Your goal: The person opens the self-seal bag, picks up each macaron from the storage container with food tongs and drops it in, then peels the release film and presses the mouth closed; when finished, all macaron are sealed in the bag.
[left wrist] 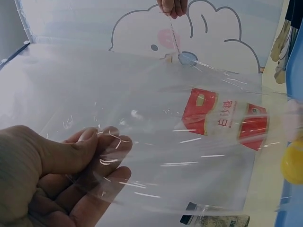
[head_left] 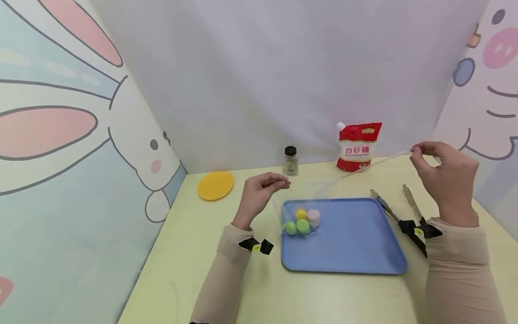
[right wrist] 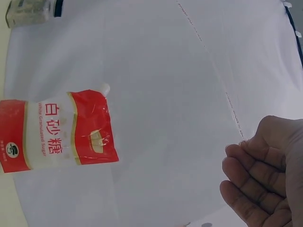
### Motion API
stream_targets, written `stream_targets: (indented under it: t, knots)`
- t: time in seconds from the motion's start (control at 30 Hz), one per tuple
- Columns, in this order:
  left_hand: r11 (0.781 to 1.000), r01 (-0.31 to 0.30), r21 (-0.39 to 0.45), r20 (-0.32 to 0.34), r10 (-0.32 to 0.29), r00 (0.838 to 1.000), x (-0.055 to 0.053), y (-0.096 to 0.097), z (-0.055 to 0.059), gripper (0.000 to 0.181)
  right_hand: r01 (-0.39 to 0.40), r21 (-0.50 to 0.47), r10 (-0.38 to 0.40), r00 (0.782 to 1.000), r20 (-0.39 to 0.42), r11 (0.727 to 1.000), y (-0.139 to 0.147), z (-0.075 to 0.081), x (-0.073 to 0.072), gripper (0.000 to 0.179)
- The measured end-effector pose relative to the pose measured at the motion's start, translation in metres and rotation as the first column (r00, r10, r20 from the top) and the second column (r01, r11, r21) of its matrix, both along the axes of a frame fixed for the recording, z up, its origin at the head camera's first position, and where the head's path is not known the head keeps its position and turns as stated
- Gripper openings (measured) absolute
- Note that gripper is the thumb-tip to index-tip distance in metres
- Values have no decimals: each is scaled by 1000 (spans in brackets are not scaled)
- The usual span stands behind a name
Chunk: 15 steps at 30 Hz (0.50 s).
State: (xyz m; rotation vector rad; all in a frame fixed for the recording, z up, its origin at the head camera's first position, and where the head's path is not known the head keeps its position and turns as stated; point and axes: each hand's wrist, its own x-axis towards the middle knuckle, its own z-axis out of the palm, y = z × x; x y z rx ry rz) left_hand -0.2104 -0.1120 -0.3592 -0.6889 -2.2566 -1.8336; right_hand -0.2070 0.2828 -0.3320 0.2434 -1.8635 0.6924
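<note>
A clear plastic bag [left wrist: 180,165] hangs from my left hand [head_left: 259,194], which pinches its upper edge between thumb and fingers. Inside its lower end sit round macarons: a yellow one [head_left: 301,214], a pale pink one [head_left: 313,217] and two green ones [head_left: 303,226]. They overlap the left end of the blue tray [head_left: 344,249] in the head view. Up at the right, my right hand [head_left: 451,175] pinches the end of a thin printed strip [right wrist: 220,78]. That strip runs taut, slanting down left to the bag's upper corner.
Behind the tray stand a red and white sugar pouch [head_left: 356,147] and a small black-capped jar [head_left: 291,161]. Tongs [head_left: 390,209] lie along the tray's right side. A yellow disc [head_left: 216,185] lies at the table's back left, near the walls.
</note>
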Motion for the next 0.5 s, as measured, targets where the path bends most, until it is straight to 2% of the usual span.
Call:
stream_targets:
  t: [0.1, 0.17, 0.23, 0.27, 0.3, 0.33, 0.4, 0.5]
  knots:
    - [1000, -2, -1, 3, 2, 1000, 1, 0, -2, 16, 35, -11, -34, 999, 28, 999, 10, -9, -4, 20]
    - [1000, -7, -5, 0, 7, 1000, 1, 0, -2, 16, 31, -8, -30, 996, 88, 999, 18, -13, -6, 20]
    - [1000, -12, -10, -8, 11, 1000, 0, 0, -3, 14, -2, 20, -2, 977, 212, 1000, 22, -17, -8, 20]
    - [1000, -13, -10, -12, 12, 1000, 0, 0, -3, 14, -29, 39, 16, 955, 295, 999, 23, -18, -9, 20]
    - [1000, -14, -12, -15, 14, 1000, 0, 0, -3, 13, -67, 64, 37, 923, 383, 996, 22, -20, -10, 20]
    - [1000, -15, -13, -18, 15, 1000, 0, 0, -4, 13, -121, 92, 64, 880, 470, 988, 20, -21, -13, 19]
    - [1000, -14, -14, -24, 14, 1000, -1, 0, -4, 12, -230, 151, 88, 777, 624, 961, 13, -27, -20, 19]
    - [1000, -9, -6, -30, 9, 1000, -2, 1, -4, 12, -404, 184, 119, 619, 777, 896, -2, -40, -33, 20]
